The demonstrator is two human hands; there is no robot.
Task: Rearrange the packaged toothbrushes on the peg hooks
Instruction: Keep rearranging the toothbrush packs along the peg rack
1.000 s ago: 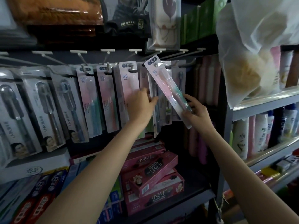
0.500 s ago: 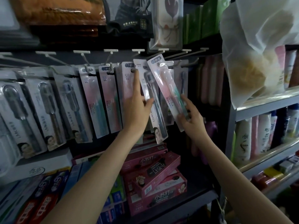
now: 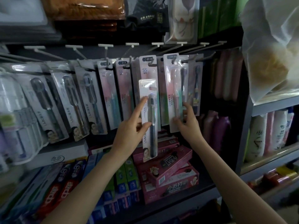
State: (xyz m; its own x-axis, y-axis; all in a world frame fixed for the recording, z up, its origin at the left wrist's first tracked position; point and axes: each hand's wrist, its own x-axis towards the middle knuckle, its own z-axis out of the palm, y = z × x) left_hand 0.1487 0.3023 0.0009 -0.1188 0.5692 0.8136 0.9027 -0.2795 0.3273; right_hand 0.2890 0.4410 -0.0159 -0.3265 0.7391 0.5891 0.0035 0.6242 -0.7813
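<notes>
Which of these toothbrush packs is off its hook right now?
The white LMK pack with a dark brush, pinched in the left hand. Its top sits well below the hooks; the other packs all hang from theirs.

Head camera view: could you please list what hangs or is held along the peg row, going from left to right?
Clear blister packs with dark toothbrushes → pink-and-teal carded toothbrushes → left hand holding a white-carded dark toothbrush pack → pink carded pack at the right hand → pink bottles.

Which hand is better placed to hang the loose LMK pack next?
Left. The left hand already pinches the LMK pack, held off the hooks. The right hand is open at the pink pack.
</notes>
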